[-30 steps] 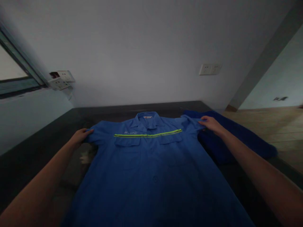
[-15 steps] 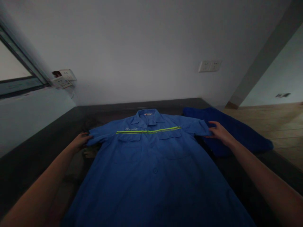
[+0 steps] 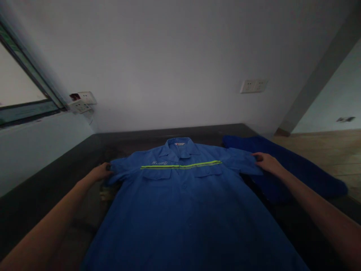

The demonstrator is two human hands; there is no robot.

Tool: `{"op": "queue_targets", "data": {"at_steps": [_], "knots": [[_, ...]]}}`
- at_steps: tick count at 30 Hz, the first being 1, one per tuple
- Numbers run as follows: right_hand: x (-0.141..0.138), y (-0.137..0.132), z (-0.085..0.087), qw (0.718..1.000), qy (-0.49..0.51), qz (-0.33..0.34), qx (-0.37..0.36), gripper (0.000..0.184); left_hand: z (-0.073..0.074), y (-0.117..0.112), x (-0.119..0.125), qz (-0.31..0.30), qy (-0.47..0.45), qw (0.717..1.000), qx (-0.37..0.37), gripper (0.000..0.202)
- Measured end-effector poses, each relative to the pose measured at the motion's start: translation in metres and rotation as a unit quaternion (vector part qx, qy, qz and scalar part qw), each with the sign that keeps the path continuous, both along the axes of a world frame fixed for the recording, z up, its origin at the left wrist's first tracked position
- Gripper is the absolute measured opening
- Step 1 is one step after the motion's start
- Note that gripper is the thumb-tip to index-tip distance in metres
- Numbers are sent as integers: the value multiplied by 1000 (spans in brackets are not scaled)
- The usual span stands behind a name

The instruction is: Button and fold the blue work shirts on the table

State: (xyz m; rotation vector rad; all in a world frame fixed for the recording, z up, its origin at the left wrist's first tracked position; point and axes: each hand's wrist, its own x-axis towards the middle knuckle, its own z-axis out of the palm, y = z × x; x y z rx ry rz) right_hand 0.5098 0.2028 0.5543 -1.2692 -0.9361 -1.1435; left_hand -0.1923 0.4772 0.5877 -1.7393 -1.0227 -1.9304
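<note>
A blue short-sleeved work shirt [image 3: 183, 203] with a yellow-green reflective stripe across the chest lies front-up and spread flat on a dark table [image 3: 56, 169]. My left hand [image 3: 100, 172] is closed on the end of the shirt's left-side sleeve. At the other side, my right hand [image 3: 267, 162] pinches the end of the right-side sleeve, and both sleeves are stretched outward. The collar points toward the far wall.
A darker blue garment [image 3: 296, 173] lies bunched on the table's right side, partly under my right arm. Wall sockets [image 3: 253, 86] sit on the far wall and more sockets [image 3: 83, 101] by the window at left. Wooden floor shows at right.
Both hands slid from the shoulders out to the sleeve ends, pulling the sleeves flat and outward. The shirt now lies smoother; the camera shifted slightly.
</note>
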Motion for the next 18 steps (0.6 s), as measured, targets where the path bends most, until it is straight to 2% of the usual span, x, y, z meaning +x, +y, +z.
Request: {"op": "queue_targets", "data": {"at_steps": [3, 5, 7, 10, 12, 15, 18], "knots": [[-18, -17, 10, 993, -52, -43, 93, 39, 23, -16, 7, 78, 24, 996, 31, 45], [-55, -22, 26, 983, -134, -43, 119, 32, 43, -34, 34, 87, 65, 991, 85, 44], [-105, -15, 47, 974, -210, -34, 76, 28, 66, -54, 74, 60, 103, 983, 142, 40], [-179, 16, 85, 965, -256, -26, -44, 22, 102, -72, 143, -2, 129, 974, 187, 33], [-214, 44, 112, 970, -237, -21, -56, 17, 127, -75, 181, -16, 132, 972, 194, 32], [-243, 82, 152, 980, -196, -9, -33, 20, 160, -69, 222, -28, 122, 976, 179, 37], [-254, 111, 185, 988, -154, 8, -14, 33, 185, -58, 246, -33, 122, 980, 154, 42]]}}
